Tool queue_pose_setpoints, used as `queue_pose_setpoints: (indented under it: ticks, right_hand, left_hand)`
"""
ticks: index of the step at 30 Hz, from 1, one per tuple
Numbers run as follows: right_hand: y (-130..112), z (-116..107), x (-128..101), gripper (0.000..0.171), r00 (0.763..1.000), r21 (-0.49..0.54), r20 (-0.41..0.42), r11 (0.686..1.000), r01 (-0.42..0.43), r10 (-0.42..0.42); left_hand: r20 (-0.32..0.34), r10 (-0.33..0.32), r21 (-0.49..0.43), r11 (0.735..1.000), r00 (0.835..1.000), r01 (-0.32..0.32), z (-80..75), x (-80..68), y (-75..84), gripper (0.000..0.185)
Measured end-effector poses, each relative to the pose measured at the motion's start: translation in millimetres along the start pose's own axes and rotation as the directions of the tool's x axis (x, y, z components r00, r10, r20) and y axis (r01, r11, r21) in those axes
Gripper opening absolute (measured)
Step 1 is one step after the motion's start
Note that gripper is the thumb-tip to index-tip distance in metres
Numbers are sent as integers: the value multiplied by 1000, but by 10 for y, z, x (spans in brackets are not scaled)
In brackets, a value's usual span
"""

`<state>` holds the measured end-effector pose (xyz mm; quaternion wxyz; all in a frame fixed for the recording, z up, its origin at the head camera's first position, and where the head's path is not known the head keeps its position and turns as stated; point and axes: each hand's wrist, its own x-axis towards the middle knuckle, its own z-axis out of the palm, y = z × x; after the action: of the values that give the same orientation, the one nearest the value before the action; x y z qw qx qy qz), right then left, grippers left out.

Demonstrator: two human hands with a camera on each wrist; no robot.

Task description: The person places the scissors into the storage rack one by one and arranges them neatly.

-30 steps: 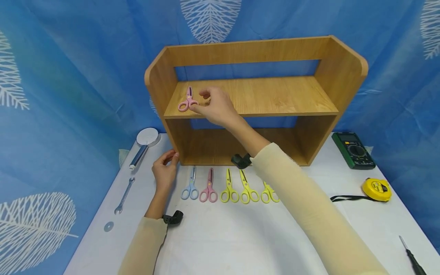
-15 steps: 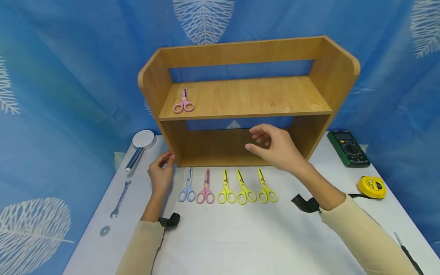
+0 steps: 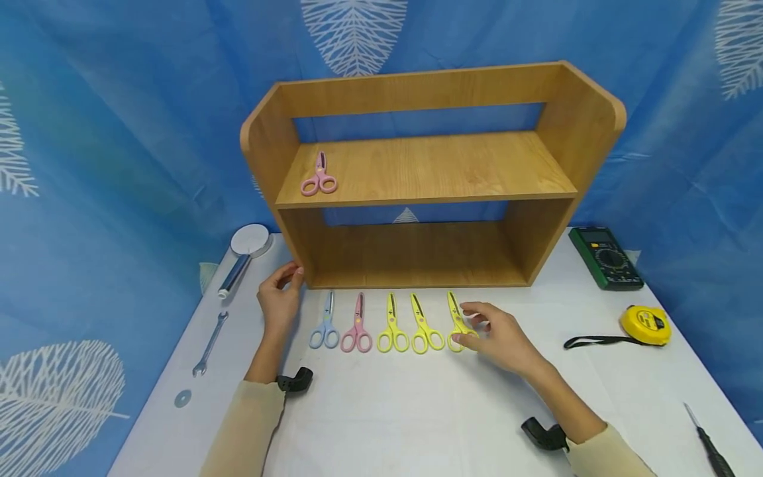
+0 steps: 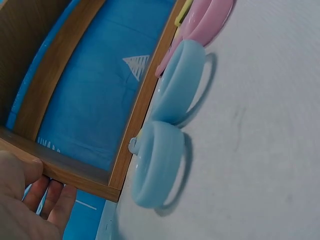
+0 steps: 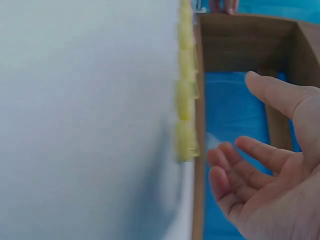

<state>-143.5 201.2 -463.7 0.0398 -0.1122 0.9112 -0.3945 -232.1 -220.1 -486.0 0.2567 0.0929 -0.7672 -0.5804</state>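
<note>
Reaching was the step in hand, by the look of it: the right hand (image 3: 497, 334) had its fingers spread and relaxed over the table (image 3: 417, 424), gripping nothing, with its fingertips at the handle loops of the rightmost yellow scissors (image 3: 459, 321). From the head view I could not tell whether the fingers were touching the loops or hovering just above them; the right wrist view was blurred, and showed only an open palm (image 5: 280, 180) beside a yellow row of handles (image 5: 186, 115).

That pair lay flat at the right end of a row of five, blades pointing toward the wooden shelf (image 3: 429, 172), handles toward the person. To its left lay two more yellow scissors (image 3: 408, 324), then pink scissors (image 3: 356, 324) and blue scissors (image 3: 325, 322). Another pink pair (image 3: 318, 177) was lying on the upper board of the shelf, near its left end.

The left hand (image 3: 279, 298) rested at the shelf's lower left corner, fingers loosely curled against the wood, seemingly steadying it; the left wrist view showed fingertips (image 4: 30, 175) against the board edge, the blue handles (image 4: 165, 150) just beside.

I judged that the next move called for closing thumb and fingers round the yellow loops, which sat flat on the table and close to the neighbouring pair, so the pinch would need to come from the free right side and lift cleanly without nudging the row.
</note>
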Motion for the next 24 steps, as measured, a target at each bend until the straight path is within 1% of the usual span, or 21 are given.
queue_pose_setpoints:
  ticks: [4, 7, 11, 13, 15, 17, 21, 24]
  right_hand:
    - [95, 74, -67, 68, 999, -31, -1, 999, -37, 37]
    - [129, 88, -87, 66, 998, -71, -1, 996, -57, 57]
    - [154, 102, -88, 57, 997, -109, 7, 991, -76, 77]
    - [153, 109, -73, 50, 996, -127, 8, 988, -86, 87]
    - [145, 113, -55, 44, 995, -141, 8, 985, -101, 103]
    - [132, 102, -38, 40, 992, -138, 6, 983, -121, 123]
    - [106, 28, -31, 36, 986, -60, 25, 984, -166, 168]
    - [71, -31, -34, 37, 982, 3, 38, 982, -187, 186]
  left_hand:
    - [3, -2, -26, 1000, 1000, 2, 18, -25, 76, 26]
    - [19, -6, -47, 999, 1000, 7, 2, -74, 220, 26]
    - [31, 3, -39, 999, 1000, -1, -26, -129, 374, 26]
    - [27, 2, -32, 999, 1000, -1, -29, -134, 395, 26]
    - [22, -2, -26, 1000, 1000, 3, -23, -121, 369, 26]
    - [14, -8, -29, 1000, 1000, 8, -9, -94, 297, 25]
    - [8, -5, -42, 999, 1000, 5, 25, -25, 83, 27]
    - [10, -3, -58, 998, 1000, 4, 20, 0, 3, 26]
